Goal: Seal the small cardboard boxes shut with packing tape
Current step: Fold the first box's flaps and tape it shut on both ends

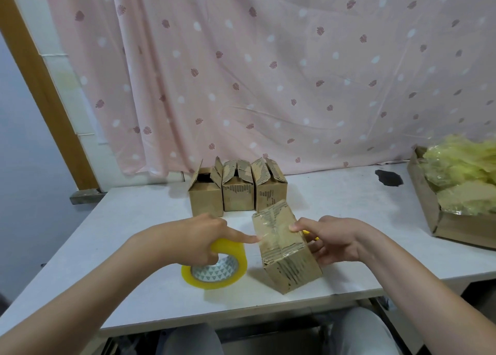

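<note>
Tape roll (214, 266) beside tilted box (284, 250).

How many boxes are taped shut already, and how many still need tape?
None looks finished yet. One is in hand: the front box has tape across its top, the left hand holding the tape roll and pressing with a finger, the right hand steadying it. Left to do: three open boxes standing behind, flaps up.

Bare arms, light grey trousers

Both forearms are bare to the frame's edge, with no sleeves, rings, watch or bracelets showing on the left hand (197, 236) or right hand (328, 237). Light grey trousers (359, 330) cover both knees at the bottom.
</note>
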The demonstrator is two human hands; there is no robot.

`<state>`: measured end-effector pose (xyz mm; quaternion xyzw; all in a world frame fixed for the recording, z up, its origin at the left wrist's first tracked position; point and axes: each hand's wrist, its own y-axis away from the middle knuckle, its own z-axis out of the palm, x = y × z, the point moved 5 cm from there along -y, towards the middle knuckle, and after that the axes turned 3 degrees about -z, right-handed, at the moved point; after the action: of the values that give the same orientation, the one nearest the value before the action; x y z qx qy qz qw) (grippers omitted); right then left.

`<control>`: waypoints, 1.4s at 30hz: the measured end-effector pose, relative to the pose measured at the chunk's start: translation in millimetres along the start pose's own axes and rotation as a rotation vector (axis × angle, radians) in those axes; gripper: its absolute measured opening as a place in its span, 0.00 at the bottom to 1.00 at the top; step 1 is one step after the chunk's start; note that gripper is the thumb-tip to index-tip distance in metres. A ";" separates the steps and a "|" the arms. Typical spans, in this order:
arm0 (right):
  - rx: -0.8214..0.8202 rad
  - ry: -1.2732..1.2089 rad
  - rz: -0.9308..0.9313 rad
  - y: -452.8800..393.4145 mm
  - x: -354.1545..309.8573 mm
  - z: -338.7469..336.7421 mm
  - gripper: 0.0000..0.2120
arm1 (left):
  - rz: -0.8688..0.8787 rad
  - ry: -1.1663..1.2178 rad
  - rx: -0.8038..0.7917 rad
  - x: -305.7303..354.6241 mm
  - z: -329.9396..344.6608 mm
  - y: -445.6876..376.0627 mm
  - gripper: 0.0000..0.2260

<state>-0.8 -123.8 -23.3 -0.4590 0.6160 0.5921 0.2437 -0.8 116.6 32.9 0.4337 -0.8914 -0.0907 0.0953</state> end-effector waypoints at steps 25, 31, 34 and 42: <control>0.249 0.489 -0.038 16.9 -22.9 2.9 0.30 | 0.042 0.060 0.059 22.1 6.8 -21.3 0.37; 0.191 0.448 -0.019 16.8 -29.3 5.9 0.23 | 0.014 0.094 0.046 8.6 17.3 -16.9 0.33; 0.163 0.465 -0.030 23.4 -34.4 11.6 0.14 | 0.038 0.087 0.053 14.1 17.4 -22.6 0.32; 0.133 0.791 0.058 22.4 -48.2 34.4 0.43 | 0.042 0.081 0.073 12.7 17.2 -28.5 0.30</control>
<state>-6.2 -80.4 22.5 -0.6173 0.7118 0.3350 0.0001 8.7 90.6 10.5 0.4213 -0.8985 -0.0384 0.1170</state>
